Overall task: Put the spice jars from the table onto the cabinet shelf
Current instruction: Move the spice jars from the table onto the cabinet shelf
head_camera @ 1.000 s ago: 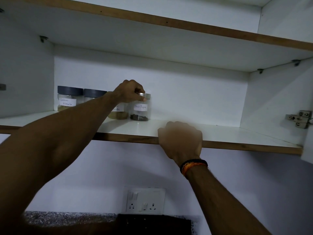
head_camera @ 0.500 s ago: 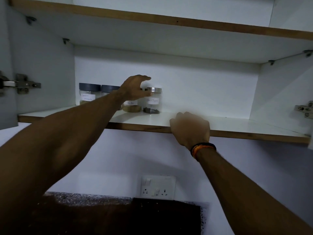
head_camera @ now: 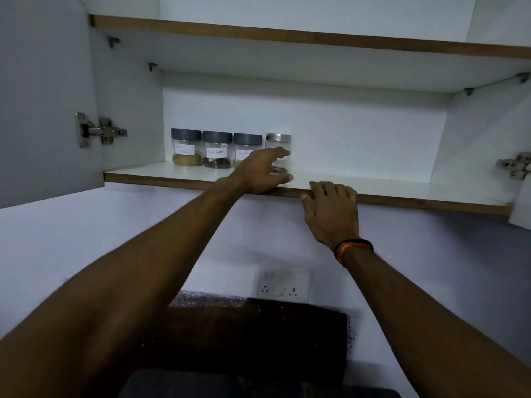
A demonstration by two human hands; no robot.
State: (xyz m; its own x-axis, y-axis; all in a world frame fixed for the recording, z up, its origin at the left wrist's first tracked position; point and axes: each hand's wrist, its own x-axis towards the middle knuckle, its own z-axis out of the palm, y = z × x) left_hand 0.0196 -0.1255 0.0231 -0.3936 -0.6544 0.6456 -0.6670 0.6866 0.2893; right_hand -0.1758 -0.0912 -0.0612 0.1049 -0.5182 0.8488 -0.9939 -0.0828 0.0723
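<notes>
Four spice jars stand in a row at the back left of the cabinet shelf [head_camera: 388, 189], against the rear panel. Counting from the left wall: the first jar [head_camera: 186, 147] has a dark grey lid, a white handwritten label and a tan powder in its base; the second jar [head_camera: 217, 149], touching or just beside it, has a dark grey lid, a label reading "Black Pepper" and dark contents; the third jar [head_camera: 246, 147] has a dark grey lid, a partly hidden label and yellowish contents that are mostly covered; the fourth jar [head_camera: 278, 145], at the right end of the row, has a silver lid and a small amount of dark material at the bottom. The shelf to the right of the fourth jar is bare white board with a brown front edge. An upper shelf [head_camera: 287, 38] spans the cabinet above. A metal hinge [head_camera: 97, 130] is fixed to the left wall, and a second hinge [head_camera: 515, 165] to the right wall. Below the shelf, a white wall socket plate [head_camera: 283, 284] sits on the wall above a dark counter [head_camera: 258, 334]. The left hand [head_camera: 260, 172] is raised in front of the third and fourth jars, fingers spread and relaxed, thumb lowest; it partly masks both jars, and contact with the fourth jar cannot be confirmed. The right hand [head_camera: 330, 212] rests on the front edge of the shelf, to the right of the row, fingers bent over the edge onto the shelf surface and thumb below the brown edge. A dark and orange wristband [head_camera: 353, 248] circles the right wrist.
</notes>
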